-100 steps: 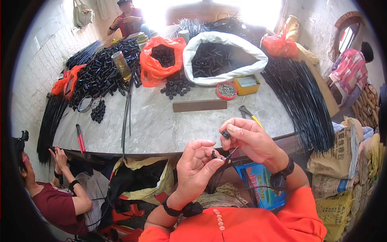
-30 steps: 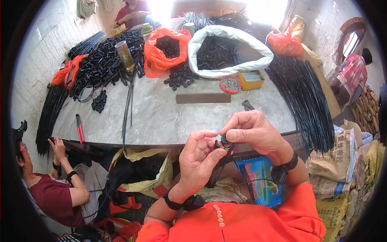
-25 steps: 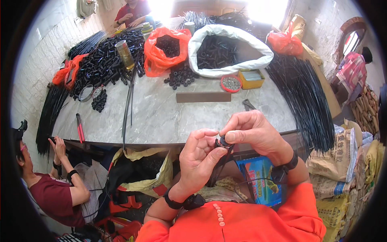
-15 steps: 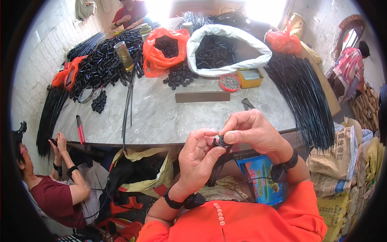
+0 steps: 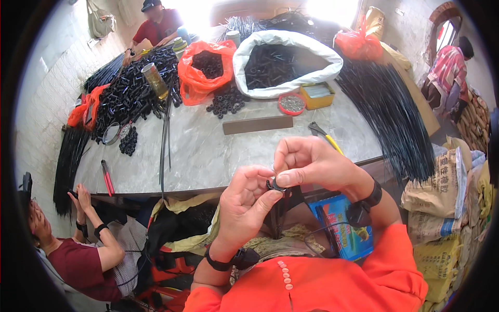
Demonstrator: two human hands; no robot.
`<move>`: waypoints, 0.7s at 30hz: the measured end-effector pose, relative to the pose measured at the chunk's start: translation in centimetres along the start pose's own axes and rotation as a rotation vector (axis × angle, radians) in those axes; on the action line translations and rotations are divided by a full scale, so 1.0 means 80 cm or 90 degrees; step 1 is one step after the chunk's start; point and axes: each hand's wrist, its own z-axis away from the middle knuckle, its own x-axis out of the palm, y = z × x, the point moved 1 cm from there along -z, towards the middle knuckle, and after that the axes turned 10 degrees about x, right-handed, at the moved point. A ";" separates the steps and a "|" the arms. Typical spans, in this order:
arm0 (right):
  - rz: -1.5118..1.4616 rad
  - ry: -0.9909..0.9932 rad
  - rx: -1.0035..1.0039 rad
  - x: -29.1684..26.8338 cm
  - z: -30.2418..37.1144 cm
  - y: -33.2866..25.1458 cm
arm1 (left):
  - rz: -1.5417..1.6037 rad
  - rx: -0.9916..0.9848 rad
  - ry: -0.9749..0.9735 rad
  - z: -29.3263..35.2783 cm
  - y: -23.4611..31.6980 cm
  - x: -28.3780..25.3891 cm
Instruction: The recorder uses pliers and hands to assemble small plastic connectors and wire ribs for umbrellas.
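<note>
My left hand (image 5: 241, 205) pinches a small black ring-like piece (image 5: 276, 183) between thumb and fingertips, just in front of the table's near edge. On its other side, my right hand (image 5: 314, 165) presses the same piece with thumb and bent forefinger. The fingers hide much of the piece, so its exact kind cannot be made out. Thin dark rods (image 5: 279, 214) hang below my hands, and whether they join the piece is unclear. Beyond my right hand lie pliers with a yellow handle (image 5: 331, 143), and a flat dark bar (image 5: 257, 125) rests farther in.
On the grey table (image 5: 197, 151) stand an orange bag (image 5: 191, 93), a white sack (image 5: 314, 85), a red dish (image 5: 281, 108) of metal bits and a yellow box (image 5: 319, 102). Long black strips (image 5: 387, 112) lie right. A co-worker (image 5: 86, 260) sits left; another (image 5: 161, 26) works across.
Both hands stay closed on the small black piece while the view shifts slightly. The pliers' yellow handle has come into sight. Across the table, the co-worker's arms have moved down toward the pile.
</note>
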 end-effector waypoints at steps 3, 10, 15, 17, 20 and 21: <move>-0.041 -0.006 -0.005 0.000 -0.005 0.008 | 0.002 -0.021 -0.028 -0.002 0.005 -0.007; -0.210 -0.047 -0.070 0.002 -0.013 0.046 | -0.027 -0.026 -0.002 0.003 0.011 -0.018; -0.213 -0.022 -0.097 0.010 -0.015 0.077 | -0.098 0.026 0.053 0.003 0.013 -0.018; -0.129 0.052 -0.138 0.020 -0.016 0.081 | -0.106 0.031 0.081 0.001 0.013 -0.016; -0.123 0.070 -0.216 0.027 -0.021 0.089 | -0.111 0.030 0.112 0.005 0.011 -0.016; -0.114 0.079 -0.234 0.028 -0.022 0.091 | -0.139 0.041 0.119 0.006 0.010 -0.017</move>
